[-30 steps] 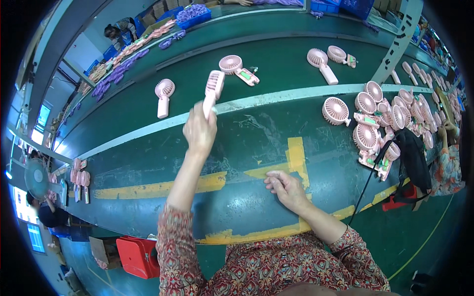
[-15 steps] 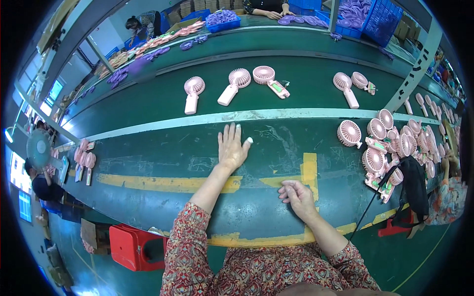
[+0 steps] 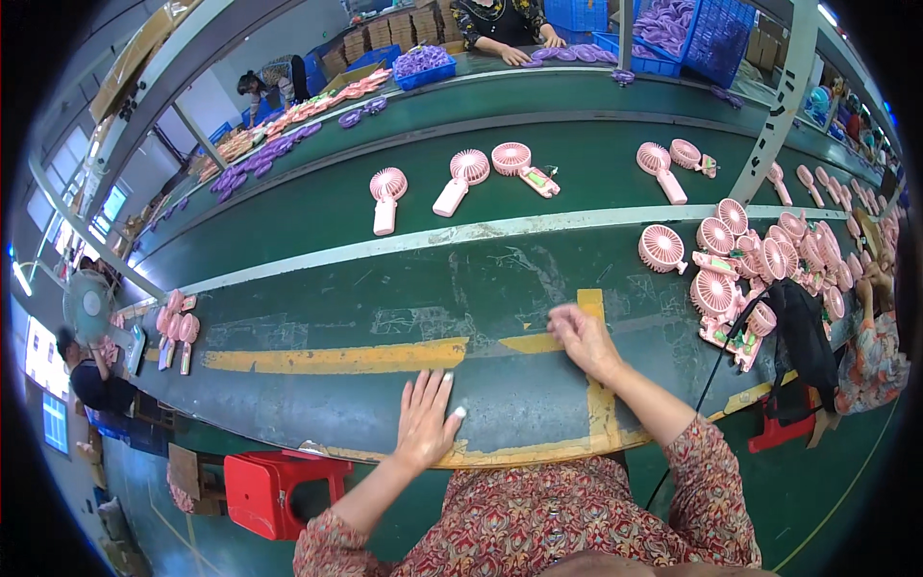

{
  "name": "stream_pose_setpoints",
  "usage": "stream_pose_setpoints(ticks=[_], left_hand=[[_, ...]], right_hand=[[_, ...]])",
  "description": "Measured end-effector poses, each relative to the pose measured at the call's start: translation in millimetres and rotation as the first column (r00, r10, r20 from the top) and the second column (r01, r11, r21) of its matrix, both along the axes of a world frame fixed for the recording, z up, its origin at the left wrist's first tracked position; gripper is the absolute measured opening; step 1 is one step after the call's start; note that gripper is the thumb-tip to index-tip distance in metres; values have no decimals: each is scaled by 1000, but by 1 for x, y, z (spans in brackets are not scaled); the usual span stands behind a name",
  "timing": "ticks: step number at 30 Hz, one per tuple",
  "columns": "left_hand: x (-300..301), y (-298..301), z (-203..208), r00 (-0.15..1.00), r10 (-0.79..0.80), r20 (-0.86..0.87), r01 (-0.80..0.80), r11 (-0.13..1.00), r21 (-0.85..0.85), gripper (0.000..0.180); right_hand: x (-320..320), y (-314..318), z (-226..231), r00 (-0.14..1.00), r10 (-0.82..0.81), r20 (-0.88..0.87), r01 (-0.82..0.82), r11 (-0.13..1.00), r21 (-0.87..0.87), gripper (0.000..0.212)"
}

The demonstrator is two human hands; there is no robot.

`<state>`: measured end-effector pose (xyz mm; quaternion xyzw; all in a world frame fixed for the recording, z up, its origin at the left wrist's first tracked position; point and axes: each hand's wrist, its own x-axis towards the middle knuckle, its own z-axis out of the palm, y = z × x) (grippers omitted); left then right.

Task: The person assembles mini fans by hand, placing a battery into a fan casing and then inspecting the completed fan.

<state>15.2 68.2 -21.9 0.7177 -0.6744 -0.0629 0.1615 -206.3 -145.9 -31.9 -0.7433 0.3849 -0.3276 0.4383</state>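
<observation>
My left hand [image 3: 428,420] lies flat near the front edge of the green workbench [image 3: 317,317], fingers stretched out and holding nothing. White coverings show on its thumb and some fingertips. Just over the yellow tape strip [image 3: 589,308], my right hand [image 3: 584,338] is loosely closed, fingers curled in; nothing shows in it. To its right lies a pink fan head [image 3: 661,248], beside a pile of pink handheld fans [image 3: 716,291], some with green boards exposed. Beyond the pale rail, pink fans [image 3: 386,197] lie spaced out on the green belt [image 3: 308,216].
More pink fans [image 3: 178,327] lie at the bench's left end. A black bag [image 3: 803,332] hangs at the right edge, its strap near my right arm. A metal post [image 3: 777,111] rises at right. Red stools [image 3: 255,495] stand below. People work across the line and at both sides.
My left hand has drawn back from near the rail to the bench's front edge. My right hand has moved slightly up and away from me, still curled. The view has shifted a little.
</observation>
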Motion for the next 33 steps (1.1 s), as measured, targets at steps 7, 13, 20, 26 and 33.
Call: stream_pose_setpoints(ticks=[7,13,20,26,33], left_hand=[[-5,26,1,994,108,34,-101,981,-166,41],[-4,28,-3,992,118,-44,-123,981,-149,38],[3,40,-10,991,109,-82,-118,987,-108,44],[-2,41,-7,986,119,-121,-140,972,-188,42],[4,33,-18,982,78,-173,-131,939,-318,37]], right_hand=[[36,-121,1,954,-296,-51,238,850,-470,31],[70,-239,-21,886,-453,-103,348,794,-498,43],[102,-302,-25,856,-455,-244,400,883,-244,79],[101,-386,-97,892,-422,-161,378,893,-244,66],[52,-432,-132,968,-21,249,3,997,71,42]])
